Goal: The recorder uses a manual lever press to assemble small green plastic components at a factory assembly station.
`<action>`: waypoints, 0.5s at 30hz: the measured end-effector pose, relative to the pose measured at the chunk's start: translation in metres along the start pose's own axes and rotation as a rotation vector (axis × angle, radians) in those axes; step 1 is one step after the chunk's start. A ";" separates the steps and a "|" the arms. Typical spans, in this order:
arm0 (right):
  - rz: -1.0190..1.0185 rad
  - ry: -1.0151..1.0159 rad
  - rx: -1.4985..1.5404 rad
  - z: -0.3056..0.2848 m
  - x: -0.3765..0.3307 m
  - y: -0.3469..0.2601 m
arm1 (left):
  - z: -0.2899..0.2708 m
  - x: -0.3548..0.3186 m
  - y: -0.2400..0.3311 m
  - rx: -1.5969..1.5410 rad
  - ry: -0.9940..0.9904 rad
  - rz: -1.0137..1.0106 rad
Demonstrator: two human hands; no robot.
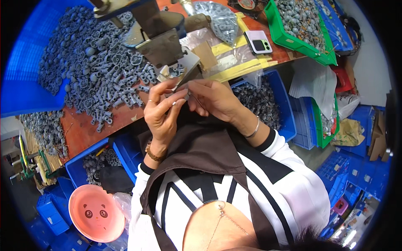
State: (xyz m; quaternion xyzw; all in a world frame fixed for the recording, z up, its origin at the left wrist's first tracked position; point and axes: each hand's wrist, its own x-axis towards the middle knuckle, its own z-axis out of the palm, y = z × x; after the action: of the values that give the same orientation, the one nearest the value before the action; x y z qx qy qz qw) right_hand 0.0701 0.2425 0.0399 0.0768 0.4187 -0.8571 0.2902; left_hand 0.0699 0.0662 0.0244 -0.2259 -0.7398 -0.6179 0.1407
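Cluttered reddish-brown wooden workbench [83,129], blue plastic crates [25,75] all round.
I see the left hand [161,113] and right hand [213,98] both pinching one small grey plastic part [184,95] between fingertips.

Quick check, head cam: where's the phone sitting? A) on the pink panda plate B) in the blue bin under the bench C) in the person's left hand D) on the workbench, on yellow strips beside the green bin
D: the phone lies flat on the yellow strips on the workbench, just left of the green bin; both the left hand and the right hand pinch small grey parts instead.
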 end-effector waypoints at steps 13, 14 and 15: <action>-0.555 -0.058 -0.576 -0.025 0.022 0.006 | 0.000 0.006 0.015 0.698 -0.016 0.189; -0.557 -0.065 -0.577 -0.023 0.024 0.006 | 0.002 0.004 0.008 0.703 -0.012 0.190; -0.533 -0.031 -0.570 -0.020 0.025 0.006 | 0.004 0.001 0.002 0.539 0.016 0.036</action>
State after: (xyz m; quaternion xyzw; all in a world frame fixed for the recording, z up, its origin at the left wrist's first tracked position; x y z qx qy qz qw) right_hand 0.0508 0.2436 0.0136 -0.1313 0.6409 -0.7527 0.0734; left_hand 0.0703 0.0703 0.0263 -0.1883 -0.8725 -0.3978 0.2124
